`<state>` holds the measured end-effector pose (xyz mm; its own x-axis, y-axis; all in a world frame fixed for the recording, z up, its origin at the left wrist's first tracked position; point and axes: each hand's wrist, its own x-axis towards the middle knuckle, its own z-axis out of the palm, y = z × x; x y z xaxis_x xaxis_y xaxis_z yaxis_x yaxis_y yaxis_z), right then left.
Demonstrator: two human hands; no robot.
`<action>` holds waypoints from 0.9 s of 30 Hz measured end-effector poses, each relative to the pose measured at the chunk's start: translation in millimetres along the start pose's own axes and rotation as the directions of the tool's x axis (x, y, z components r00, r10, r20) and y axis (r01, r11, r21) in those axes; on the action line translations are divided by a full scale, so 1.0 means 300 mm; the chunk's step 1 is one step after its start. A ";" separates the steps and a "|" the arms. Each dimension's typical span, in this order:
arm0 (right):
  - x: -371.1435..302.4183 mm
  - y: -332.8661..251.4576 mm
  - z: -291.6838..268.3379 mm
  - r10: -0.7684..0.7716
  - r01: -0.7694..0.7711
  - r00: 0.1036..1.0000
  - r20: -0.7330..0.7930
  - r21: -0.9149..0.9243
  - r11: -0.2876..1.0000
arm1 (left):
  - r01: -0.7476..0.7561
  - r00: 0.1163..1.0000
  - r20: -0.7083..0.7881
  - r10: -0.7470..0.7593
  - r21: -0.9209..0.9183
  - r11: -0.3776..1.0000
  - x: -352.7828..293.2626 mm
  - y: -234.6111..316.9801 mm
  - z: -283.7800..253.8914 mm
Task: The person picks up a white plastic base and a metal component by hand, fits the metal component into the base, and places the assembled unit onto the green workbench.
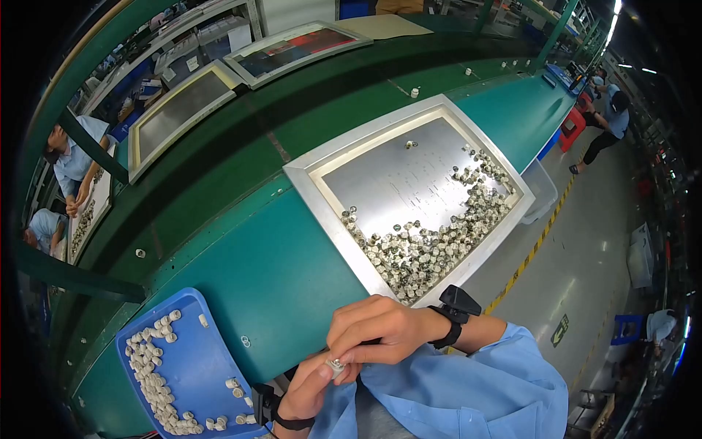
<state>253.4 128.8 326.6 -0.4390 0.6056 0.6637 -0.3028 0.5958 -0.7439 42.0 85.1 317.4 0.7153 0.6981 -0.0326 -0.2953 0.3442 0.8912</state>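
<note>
My left hand (311,386) pinches a small white cylindrical part (337,369) with a shiny metal top, low in front of my body. Bent over it, my right hand (380,331) has thumb and fingertips closed on the part's metal top. The fingers hide some of the part. To the left sits a blue tray (212,366) with several white cylindrical parts (155,380) lying along its sides. Beyond my right hand lies a metal-framed panel (333,234) holding a heap of small metal-and-white pieces (417,256), densest toward its near right side.
A green workbench (285,293) runs from lower left to upper right, beside a darker green conveyor belt (241,154). A clear plastic bin (540,192) is beyond the panel's right edge. Other framed panels (183,110) lie across the belt, where co-workers (80,157) sit.
</note>
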 end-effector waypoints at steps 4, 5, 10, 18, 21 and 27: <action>-0.005 0.007 0.014 -0.015 0.014 1.000 -0.019 -0.056 0.998 | -0.009 0.999 -0.044 0.009 0.003 1.000 -0.004 -0.005 0.006; -0.010 0.005 0.021 -0.036 0.031 0.999 -0.040 -0.121 0.992 | -0.007 0.996 -0.089 0.006 -0.014 1.000 -0.005 -0.008 0.016; -0.009 -0.004 0.038 -0.068 0.051 0.995 -0.071 -0.213 0.976 | -0.027 0.987 -0.160 0.019 -0.048 0.998 -0.014 -0.014 0.034; -0.004 -0.003 0.032 -0.111 0.110 0.994 0.004 -0.197 0.974 | -0.003 0.985 -0.169 -0.021 -0.143 0.990 -0.040 -0.014 0.060; -0.004 -0.007 0.041 -0.020 0.020 1.000 0.006 -0.136 0.991 | 0.007 0.991 -0.133 -0.019 -0.088 0.996 -0.054 -0.022 0.027; 0.009 -0.023 0.059 0.138 -0.137 0.990 0.020 -0.056 0.989 | 0.028 0.998 -0.052 -0.025 0.051 0.998 -0.073 0.007 -0.006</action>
<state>239.2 116.9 332.1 -0.4933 0.6715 0.5529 -0.1918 0.5361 -0.8221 24.7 71.6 319.1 0.6883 0.7212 -0.0787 -0.2425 0.3309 0.9120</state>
